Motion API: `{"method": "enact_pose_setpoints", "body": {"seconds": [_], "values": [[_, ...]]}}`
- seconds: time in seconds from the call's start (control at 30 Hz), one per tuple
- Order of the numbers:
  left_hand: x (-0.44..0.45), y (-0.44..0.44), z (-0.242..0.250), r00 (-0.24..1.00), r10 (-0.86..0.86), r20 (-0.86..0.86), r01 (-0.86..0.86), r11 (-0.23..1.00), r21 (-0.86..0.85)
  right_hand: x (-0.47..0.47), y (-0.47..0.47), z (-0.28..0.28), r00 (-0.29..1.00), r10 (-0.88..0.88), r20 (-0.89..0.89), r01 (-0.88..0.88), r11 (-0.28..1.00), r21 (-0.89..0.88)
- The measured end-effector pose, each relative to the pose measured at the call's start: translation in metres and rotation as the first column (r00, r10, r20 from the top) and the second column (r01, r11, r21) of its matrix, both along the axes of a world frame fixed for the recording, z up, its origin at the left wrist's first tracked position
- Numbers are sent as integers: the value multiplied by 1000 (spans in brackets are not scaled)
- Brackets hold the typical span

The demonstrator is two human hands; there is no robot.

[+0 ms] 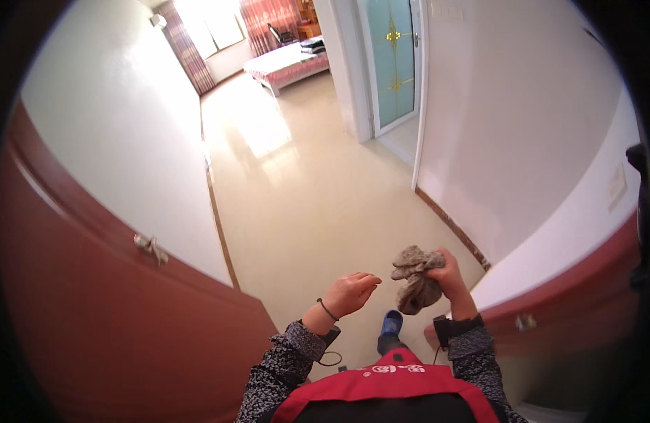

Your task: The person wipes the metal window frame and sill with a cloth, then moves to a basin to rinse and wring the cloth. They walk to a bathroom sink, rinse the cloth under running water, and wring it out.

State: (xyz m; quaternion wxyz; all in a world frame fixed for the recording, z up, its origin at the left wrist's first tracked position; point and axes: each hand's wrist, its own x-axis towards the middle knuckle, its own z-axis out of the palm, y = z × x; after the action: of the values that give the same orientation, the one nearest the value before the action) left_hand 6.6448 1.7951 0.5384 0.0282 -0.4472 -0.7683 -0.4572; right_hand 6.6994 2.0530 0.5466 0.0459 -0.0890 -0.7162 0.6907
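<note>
My right hand (451,275) grips a crumpled grey-brown cloth (417,280), which hangs in folds over the floor. Just left of it, apart from the cloth, is my left hand (351,293). Its fingers are loosely bent and I see nothing in them; the palm is turned away. A dark band circles my left wrist. Below the cloth, one foot in a blue clog (391,323) stands on the pale shiny floor (325,222). A red apron (372,388) with white writing covers my front.
A reddish-brown door (119,317) with a metal handle (151,248) stands on the left. Another reddish door (573,275) is at the right. Ahead, a frosted-glass door (394,69) lies right of the passage, and a bed (288,66) stands beyond. White walls flank the floor.
</note>
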Motion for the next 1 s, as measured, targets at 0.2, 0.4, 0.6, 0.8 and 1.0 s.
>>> {"method": "enact_pose_setpoints", "body": {"seconds": [0.2,0.4,0.6,0.8,1.0], "values": [[-98,-27,-40,971,186,150,-173,980,-96,-128,10,-22,999,-32,11,33,991,-129],[-148,-145,-92,715,658,237,-562,743,-365,-201,40,-31,999,-34,-10,32,982,-187],[-243,-172,-113,551,804,223,-684,588,-432,-279,88,-23,979,-169,-113,152,977,-149],[-367,-37,-121,842,499,204,-452,860,-236,-341,118,-10,965,-255,-56,239,950,-201],[-460,108,-77,963,-35,268,74,988,-137,-439,129,-4,852,-506,-134,459,845,-274]]}}
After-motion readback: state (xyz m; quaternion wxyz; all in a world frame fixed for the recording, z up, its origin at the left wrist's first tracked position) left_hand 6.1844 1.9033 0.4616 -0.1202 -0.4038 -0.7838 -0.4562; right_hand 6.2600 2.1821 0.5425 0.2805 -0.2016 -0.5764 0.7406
